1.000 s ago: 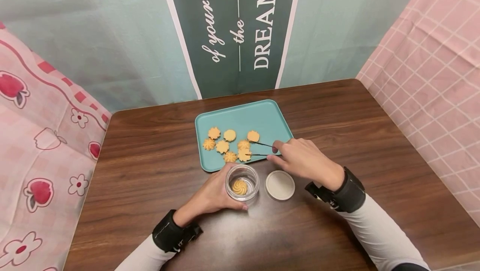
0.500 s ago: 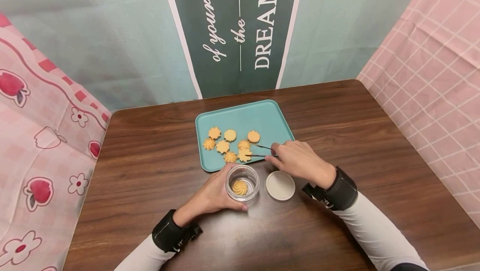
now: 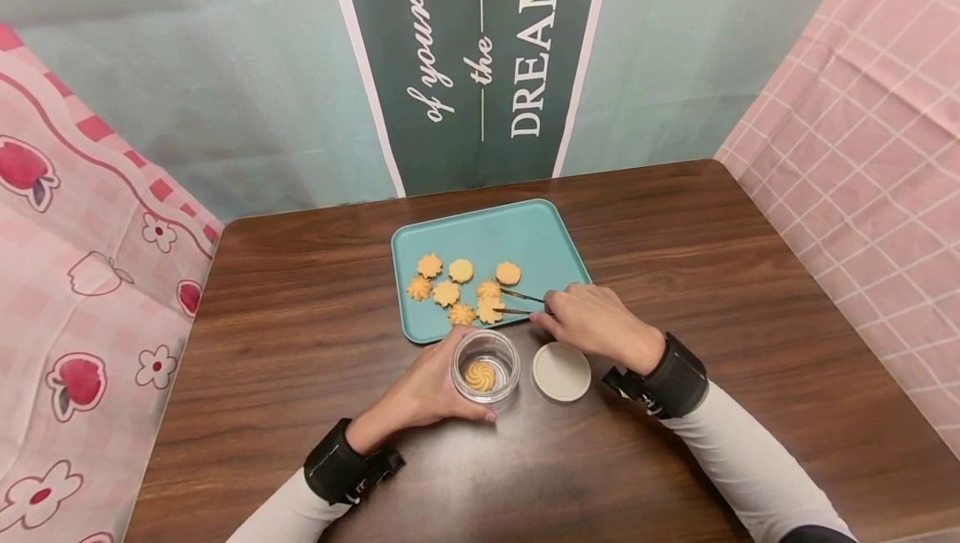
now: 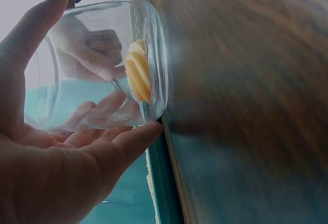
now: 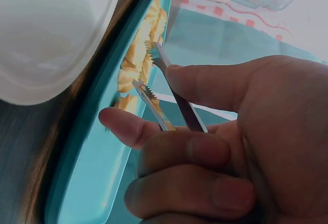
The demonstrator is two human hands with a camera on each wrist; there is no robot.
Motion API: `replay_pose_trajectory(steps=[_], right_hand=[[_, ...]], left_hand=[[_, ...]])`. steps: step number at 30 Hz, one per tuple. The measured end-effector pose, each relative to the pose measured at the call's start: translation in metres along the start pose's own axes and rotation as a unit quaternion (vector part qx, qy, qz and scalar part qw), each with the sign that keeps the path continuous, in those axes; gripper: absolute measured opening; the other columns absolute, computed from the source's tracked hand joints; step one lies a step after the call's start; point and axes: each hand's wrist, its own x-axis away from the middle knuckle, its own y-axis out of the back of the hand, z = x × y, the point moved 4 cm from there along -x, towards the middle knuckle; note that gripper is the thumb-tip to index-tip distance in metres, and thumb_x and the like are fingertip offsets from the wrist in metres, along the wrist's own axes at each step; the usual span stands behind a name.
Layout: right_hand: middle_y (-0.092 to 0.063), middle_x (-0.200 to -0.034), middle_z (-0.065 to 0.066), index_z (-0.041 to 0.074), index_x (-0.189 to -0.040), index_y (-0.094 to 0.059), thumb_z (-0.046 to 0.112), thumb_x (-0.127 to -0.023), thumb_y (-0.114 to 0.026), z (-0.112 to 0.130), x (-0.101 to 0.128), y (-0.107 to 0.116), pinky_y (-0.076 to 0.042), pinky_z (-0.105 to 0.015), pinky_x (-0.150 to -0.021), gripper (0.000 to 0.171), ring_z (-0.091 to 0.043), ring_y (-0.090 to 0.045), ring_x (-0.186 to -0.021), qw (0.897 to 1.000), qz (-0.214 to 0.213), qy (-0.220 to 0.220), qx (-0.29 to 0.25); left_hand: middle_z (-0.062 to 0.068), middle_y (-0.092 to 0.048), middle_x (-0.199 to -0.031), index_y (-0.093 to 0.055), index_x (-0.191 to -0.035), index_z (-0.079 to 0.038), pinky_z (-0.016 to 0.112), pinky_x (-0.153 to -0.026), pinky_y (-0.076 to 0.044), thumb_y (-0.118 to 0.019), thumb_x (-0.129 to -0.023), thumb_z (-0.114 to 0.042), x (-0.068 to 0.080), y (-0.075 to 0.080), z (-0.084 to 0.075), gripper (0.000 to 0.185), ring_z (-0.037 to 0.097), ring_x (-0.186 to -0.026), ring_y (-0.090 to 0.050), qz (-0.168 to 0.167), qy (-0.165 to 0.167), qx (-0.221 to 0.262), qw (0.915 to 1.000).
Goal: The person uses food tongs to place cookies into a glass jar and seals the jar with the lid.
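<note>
Left hand (image 3: 431, 389) with fingers and thumb curled round the glass jar (image 3: 497, 359), just in front of the teal tray (image 3: 525, 234), 1 swirled cookie (image 3: 480, 375) inside! At the tray's near right side, the right hand (image 3: 596, 322) pinches metal tongs (image 5: 188, 114), toothed tips parted among the tray's 8 cookies (image 3: 446, 293), contact hard to tell. Pale lid (image 3: 562, 372) lies in front of the tray.

Head view: high, facing fwd/down; L & R wrist views: close-up, both incl. jar (image 3: 489, 364).
</note>
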Motion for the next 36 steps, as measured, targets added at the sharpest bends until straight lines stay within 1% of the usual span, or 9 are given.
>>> replay_pose_trajectory(steps=[7, 14, 20, 25, 32, 36], right_hand=[[-0.053, -0.063, 0.001, 0.020, -0.069, -0.057, 0.039, -0.106, -0.062, 0.0001, -0.0024, -0.0031, -0.042, -0.037, -0.049, 0.042, -0.016, -0.054, -0.059, 1.000, 0.022, -0.007, -0.002], [-0.053, -0.063, 0.001, 0.020, -0.069, -0.057, 0.040, -0.106, -0.061, 0.0008, -0.0033, -0.0060, -0.042, -0.037, -0.049, 0.042, -0.016, -0.053, -0.059, 0.999, 0.035, -0.009, -0.008], [-0.052, -0.063, 0.001, 0.020, -0.069, -0.057, 0.040, -0.106, -0.062, 0.0024, -0.0044, -0.0083, -0.041, -0.036, -0.049, 0.042, -0.016, -0.053, -0.058, 0.999, 0.037, -0.010, -0.009], [-0.052, -0.064, 0.001, 0.021, -0.070, -0.056, 0.038, -0.106, -0.063, 0.0036, -0.0051, -0.0087, -0.040, -0.035, -0.047, 0.040, -0.015, -0.052, -0.058, 1.000, 0.024, 0.000, -0.017], [-0.042, -0.060, 0.005, 0.021, -0.067, -0.050, 0.031, -0.104, -0.067, 0.0061, -0.0050, -0.0077, -0.034, -0.031, -0.044, 0.042, -0.013, -0.046, -0.055, 0.999, 0.003, 0.025, -0.030], [-0.041, -0.060, 0.006, 0.022, -0.066, -0.050, 0.029, -0.103, -0.068, 0.0072, -0.0041, -0.0063, -0.032, -0.030, -0.044, 0.042, -0.013, -0.044, -0.055, 0.999, -0.010, 0.037, -0.030]], left_hand=[[0.007, -0.068, -0.132, -0.051, -0.141, -0.013, 0.042, -0.103, -0.053, -0.104, -0.063, -0.029, -0.0006, 0.0008, -0.0006, 0.095, 0.024, -0.119, -0.067, -0.002, -0.002, -0.008, 1.0000], [0.007, -0.068, -0.131, -0.051, -0.141, -0.012, 0.042, -0.103, -0.053, -0.104, -0.063, -0.028, -0.0007, 0.0010, -0.0005, 0.095, 0.024, -0.119, -0.067, 0.000, 0.002, -0.006, 1.0000], [0.007, -0.068, -0.132, -0.051, -0.141, -0.012, 0.041, -0.103, -0.053, -0.103, -0.063, -0.027, -0.0008, 0.0009, -0.0006, 0.095, 0.024, -0.119, -0.067, 0.000, 0.001, -0.005, 1.0000], [0.008, -0.068, -0.132, -0.051, -0.141, -0.012, 0.042, -0.103, -0.053, -0.103, -0.064, -0.028, -0.0002, 0.0005, -0.0003, 0.095, 0.024, -0.119, -0.067, 0.001, -0.001, -0.005, 1.0000], [0.008, -0.068, -0.131, -0.051, -0.141, -0.010, 0.041, -0.102, -0.054, -0.103, -0.064, -0.027, 0.0000, 0.0004, -0.0006, 0.094, 0.025, -0.118, -0.067, 0.002, -0.001, 0.001, 1.0000], [0.009, -0.069, -0.131, -0.052, -0.141, -0.008, 0.041, -0.102, -0.054, -0.103, -0.064, -0.026, -0.0004, 0.0004, -0.0008, 0.094, 0.025, -0.118, -0.067, 0.002, -0.004, 0.003, 1.0000]])
